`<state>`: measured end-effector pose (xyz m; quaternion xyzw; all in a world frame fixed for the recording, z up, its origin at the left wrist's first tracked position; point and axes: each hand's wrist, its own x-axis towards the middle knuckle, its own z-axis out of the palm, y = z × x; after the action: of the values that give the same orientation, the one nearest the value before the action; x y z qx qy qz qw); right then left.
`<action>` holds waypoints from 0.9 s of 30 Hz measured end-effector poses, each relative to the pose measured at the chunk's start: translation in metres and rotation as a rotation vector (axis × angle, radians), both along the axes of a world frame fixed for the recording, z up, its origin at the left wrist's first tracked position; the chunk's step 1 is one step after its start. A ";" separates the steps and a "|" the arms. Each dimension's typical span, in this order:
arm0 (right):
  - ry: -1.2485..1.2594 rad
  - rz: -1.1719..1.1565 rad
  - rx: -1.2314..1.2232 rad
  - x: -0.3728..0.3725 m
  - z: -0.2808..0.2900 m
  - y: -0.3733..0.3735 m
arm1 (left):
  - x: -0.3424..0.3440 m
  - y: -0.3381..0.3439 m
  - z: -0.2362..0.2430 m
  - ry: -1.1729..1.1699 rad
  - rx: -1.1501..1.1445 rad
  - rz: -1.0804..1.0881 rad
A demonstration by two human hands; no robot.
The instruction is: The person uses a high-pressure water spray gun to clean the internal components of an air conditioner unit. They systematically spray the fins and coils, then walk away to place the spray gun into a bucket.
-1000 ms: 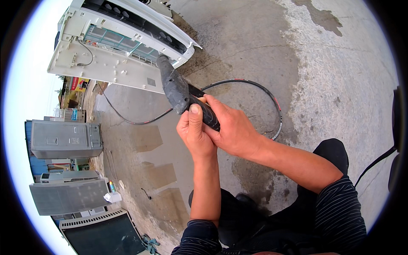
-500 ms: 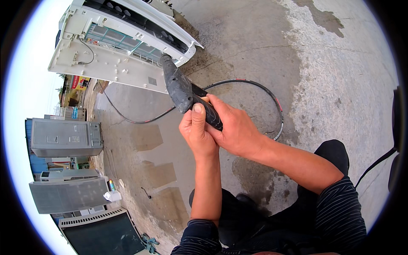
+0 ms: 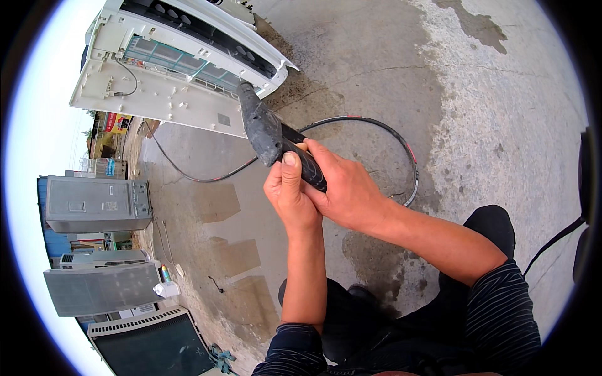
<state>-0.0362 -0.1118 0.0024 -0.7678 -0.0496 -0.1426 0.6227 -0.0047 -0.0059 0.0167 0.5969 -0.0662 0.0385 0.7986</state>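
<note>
Both of my hands are closed around a black pressure-washer spray gun (image 3: 262, 128) with a scuffed, dusty body. My left hand (image 3: 293, 197) wraps it from below, thumb laid up along the grip. My right hand (image 3: 351, 191) grips the handle from the right side, its fingers partly hidden. The nozzle end points up and left toward a white wall-type air conditioner (image 3: 273, 80) at the upper left. That unit's front panel (image 3: 188, 113) hangs open, baring a blue-green filter frame (image 3: 169, 56). I cannot make out any spray.
A black hose (image 3: 382, 125) with red marks loops over the wet concrete floor behind the gun. Along the left stand a grey cabinet-like appliance (image 3: 94, 203), a grey panel (image 3: 103, 289), a dark-fronted unit (image 3: 157, 348) and a white bottle (image 3: 165, 289). A black cable (image 3: 555, 244) hangs at the right.
Almost nothing differs. The spray gun and both hands have shifted very slightly left, with the grip unchanged.
</note>
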 end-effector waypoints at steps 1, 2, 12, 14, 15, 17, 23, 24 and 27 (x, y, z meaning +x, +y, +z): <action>0.004 0.002 0.001 0.000 0.000 0.000 | 0.000 0.000 0.000 0.003 -0.001 0.000; 0.001 -0.002 -0.001 0.000 0.000 -0.001 | 0.000 0.000 -0.001 0.005 -0.002 -0.001; 0.029 0.007 0.005 -0.002 0.006 -0.001 | 0.000 0.001 -0.003 0.015 -0.009 -0.007; 0.038 0.011 0.001 -0.003 0.007 -0.002 | 0.000 0.002 -0.004 0.035 -0.013 -0.018; 0.038 0.014 0.004 -0.003 0.008 -0.003 | 0.000 0.001 -0.003 0.040 -0.017 -0.014; 0.052 0.013 -0.008 -0.003 0.008 -0.003 | 0.000 -0.001 -0.003 0.054 -0.037 -0.011; 0.077 -0.013 -0.044 -0.002 0.002 -0.001 | 0.005 0.008 -0.016 0.054 0.023 -0.060; 0.089 -0.012 -0.032 -0.002 0.004 -0.001 | 0.005 0.008 -0.017 0.055 0.020 -0.054; 0.100 -0.010 -0.017 -0.001 0.005 -0.003 | 0.005 0.005 -0.017 0.060 -0.011 -0.038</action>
<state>-0.0375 -0.1146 0.0075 -0.7794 -0.0157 -0.1065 0.6172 0.0007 -0.0010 -0.0003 0.5922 -0.0534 0.0059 0.8040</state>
